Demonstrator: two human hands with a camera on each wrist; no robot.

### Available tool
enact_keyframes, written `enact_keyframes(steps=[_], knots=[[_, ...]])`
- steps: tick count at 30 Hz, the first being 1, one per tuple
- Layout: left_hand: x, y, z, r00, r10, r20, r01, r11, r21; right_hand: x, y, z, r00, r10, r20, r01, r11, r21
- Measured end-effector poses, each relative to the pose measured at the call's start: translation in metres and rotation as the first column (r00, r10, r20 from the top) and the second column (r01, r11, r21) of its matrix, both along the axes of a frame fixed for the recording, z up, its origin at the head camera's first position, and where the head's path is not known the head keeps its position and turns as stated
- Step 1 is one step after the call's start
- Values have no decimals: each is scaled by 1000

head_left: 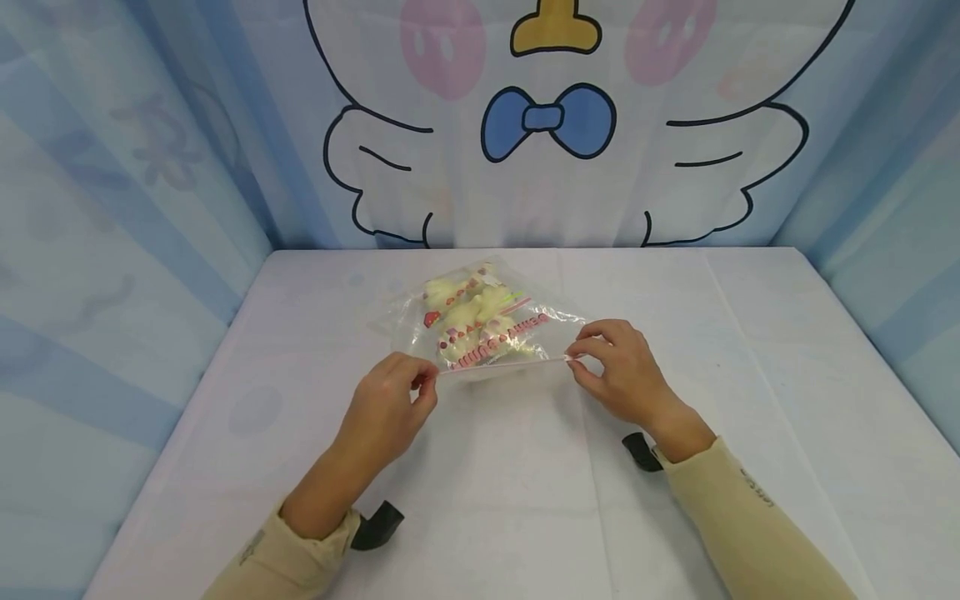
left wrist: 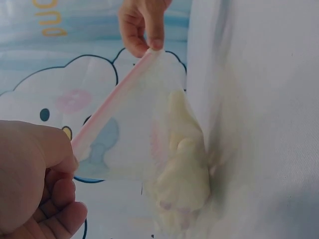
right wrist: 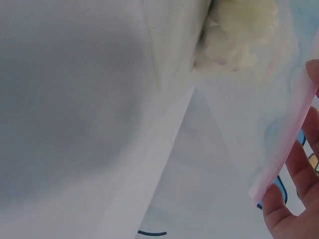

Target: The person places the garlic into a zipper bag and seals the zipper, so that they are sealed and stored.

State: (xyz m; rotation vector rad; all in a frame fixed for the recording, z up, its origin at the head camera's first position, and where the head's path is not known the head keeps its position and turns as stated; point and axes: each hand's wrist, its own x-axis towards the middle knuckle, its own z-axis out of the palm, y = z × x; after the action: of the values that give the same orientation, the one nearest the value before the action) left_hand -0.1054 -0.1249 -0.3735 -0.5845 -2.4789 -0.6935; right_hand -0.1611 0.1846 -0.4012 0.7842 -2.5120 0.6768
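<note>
A clear zip-lock bag (head_left: 558, 337) with red print and a pink zip strip (left wrist: 112, 102) is held at its top edge by both hands. Inside lie several pale yellow, lumpy pieces (head_left: 461, 317), whose kind I cannot tell. My left hand (head_left: 390, 404) pinches the left end of the top edge between thumb and finger. At the other end, my right hand (head_left: 618, 371) pinches the edge. The strip stretches straight between the hands. In the right wrist view the fingers (right wrist: 301, 167) lie along the pink strip.
The bag's filled lower part is over the far half of a white-covered table (head_left: 495, 500). A curtain with a cartoon figure (head_left: 547, 192) hangs behind the table, and blue curtains (head_left: 112, 250) line the sides. A black strap piece (head_left: 378, 525) sticks out from the left sleeve.
</note>
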Motion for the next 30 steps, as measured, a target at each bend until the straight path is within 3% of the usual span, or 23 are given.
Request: enact_keyframes(steps=[13,24,30], knots=[[0,1,2,999,25,23,-25,1000,-1,-5,11,-3,1000,-20,-19,20,1000,-6],[-1,0,3,999,30,19,-30,999,-12,-7,23,-1,998,-58,-1,58,998,-2],[-1,-1,5,998,43,48,-42,999,-20,-7,28,-2,996,-91,27,90,996,12]])
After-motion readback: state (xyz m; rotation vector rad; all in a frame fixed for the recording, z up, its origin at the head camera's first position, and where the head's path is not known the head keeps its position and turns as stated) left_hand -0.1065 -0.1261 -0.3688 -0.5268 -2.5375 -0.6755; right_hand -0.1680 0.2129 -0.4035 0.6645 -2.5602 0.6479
